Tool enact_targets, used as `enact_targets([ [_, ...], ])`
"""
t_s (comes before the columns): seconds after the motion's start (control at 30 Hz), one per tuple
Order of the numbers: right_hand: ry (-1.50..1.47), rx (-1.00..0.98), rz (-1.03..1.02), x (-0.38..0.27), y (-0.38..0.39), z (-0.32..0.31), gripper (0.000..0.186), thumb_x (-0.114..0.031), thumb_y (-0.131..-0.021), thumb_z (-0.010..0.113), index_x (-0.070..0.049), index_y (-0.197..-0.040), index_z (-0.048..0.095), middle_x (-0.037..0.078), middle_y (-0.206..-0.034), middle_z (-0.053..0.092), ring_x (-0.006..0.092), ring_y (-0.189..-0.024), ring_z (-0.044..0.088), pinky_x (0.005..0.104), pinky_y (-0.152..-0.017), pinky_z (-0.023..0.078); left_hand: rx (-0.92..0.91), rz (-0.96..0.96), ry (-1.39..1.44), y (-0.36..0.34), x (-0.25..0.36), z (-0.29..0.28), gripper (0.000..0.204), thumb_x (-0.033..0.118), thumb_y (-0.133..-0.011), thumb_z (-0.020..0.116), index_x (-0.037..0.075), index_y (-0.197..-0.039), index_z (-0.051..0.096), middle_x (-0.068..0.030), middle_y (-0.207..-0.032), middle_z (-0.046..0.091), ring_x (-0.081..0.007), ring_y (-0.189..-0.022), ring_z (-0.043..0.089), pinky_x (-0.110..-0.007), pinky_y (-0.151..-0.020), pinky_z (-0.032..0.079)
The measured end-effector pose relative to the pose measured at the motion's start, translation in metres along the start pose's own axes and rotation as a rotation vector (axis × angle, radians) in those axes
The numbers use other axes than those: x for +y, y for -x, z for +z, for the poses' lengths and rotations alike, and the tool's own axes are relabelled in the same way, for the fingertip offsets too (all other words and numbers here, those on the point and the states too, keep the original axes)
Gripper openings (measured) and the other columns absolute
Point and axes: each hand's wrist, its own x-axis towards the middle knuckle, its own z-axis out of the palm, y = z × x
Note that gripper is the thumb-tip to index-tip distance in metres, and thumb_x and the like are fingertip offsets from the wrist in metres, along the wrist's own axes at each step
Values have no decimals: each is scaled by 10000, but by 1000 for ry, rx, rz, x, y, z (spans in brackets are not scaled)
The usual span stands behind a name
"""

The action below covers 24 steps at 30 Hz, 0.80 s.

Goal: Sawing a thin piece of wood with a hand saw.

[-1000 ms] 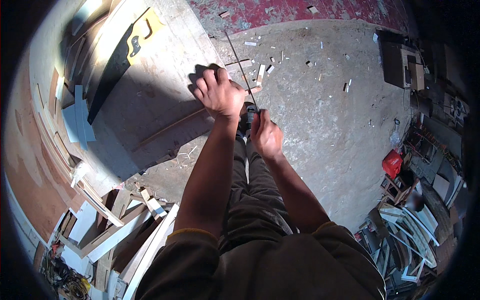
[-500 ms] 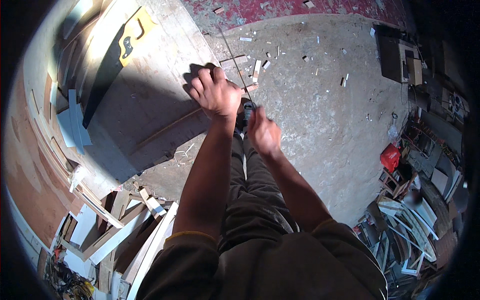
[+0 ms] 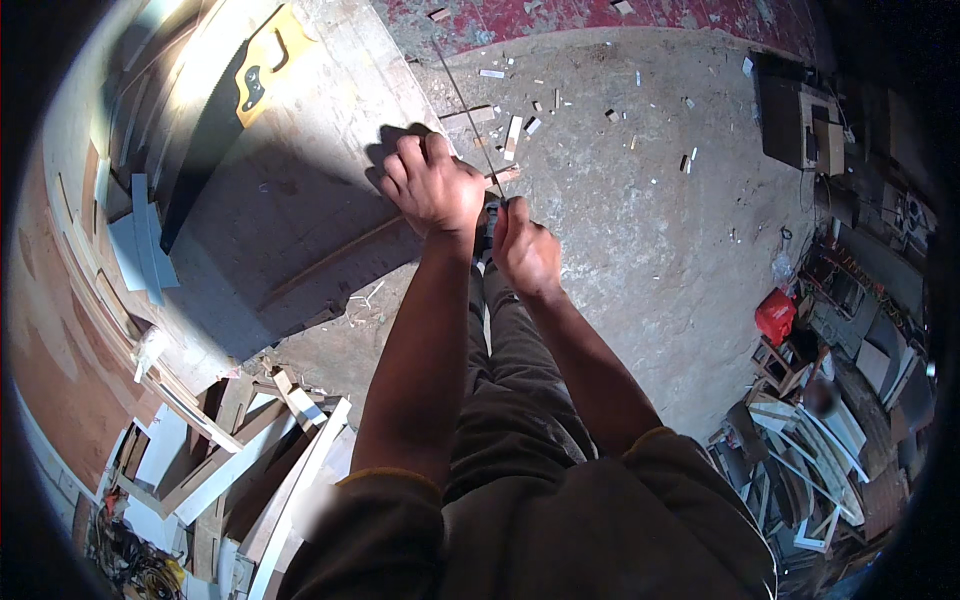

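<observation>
My left hand [image 3: 432, 185] is closed over a thin wooden strip [image 3: 335, 257], pressing it down at the edge of the wooden worktable [image 3: 300, 190]. The strip's short end [image 3: 507, 174] juts past the table edge, to the right of that hand. Gripped in my right hand [image 3: 527, 248] is the near end of a long, thin, dark tool [image 3: 462, 103]. It slants away to the upper left and crosses the jutting end; its exact kind is not clear. My fingers hide its handle end. On the table's left part lies a handsaw [image 3: 268, 70] with a yellow handle.
White offcuts [image 3: 143, 240] lie beside the saw's tip. Timber and white boards [image 3: 235, 475] are piled at the lower left. Small wood scraps [image 3: 513, 138] dot the concrete floor [image 3: 650, 250]. More boards [image 3: 810, 440] and a red object [image 3: 775, 315] are along the right side.
My right hand has shifted slightly away from me, carrying the thin tool forward across the strip's end. My left hand stays in place on the strip.
</observation>
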Motion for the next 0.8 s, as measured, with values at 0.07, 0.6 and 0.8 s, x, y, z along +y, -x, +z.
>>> enact_targets([
  [0.07, 30, -67, 37, 1, 13, -4, 179, -263, -1003, 524, -88, -1009, 485, 223, -636, 637, 463, -584, 640, 558, -507, 511, -15, -11, 10, 6, -3, -1, 221, 178, -678, 705, 132, -882, 631, -66, -1008, 526, -292, -949, 509, -458, -814, 405],
  [0.6, -16, -62, 43, 3, 9, -2, 179, -256, -1000, 534, -91, -1021, 468, 246, -626, 618, 465, -554, 625, 566, -485, 501, -64, -24, 28, 1, 4, -3, 245, 162, -651, 706, 130, -872, 605, -70, -1007, 525, -302, -970, 512, -472, -831, 416],
  [0.8, -37, -40, 15, 2, 10, 0, 181, -254, -1001, 536, -89, -1007, 461, 233, -601, 610, 458, -543, 624, 555, -481, 497, -93, -57, 45, 2, -1, 0, 265, 163, -645, 715, 117, -876, 594, -76, -1032, 523, -312, -983, 509, -478, -838, 419],
])
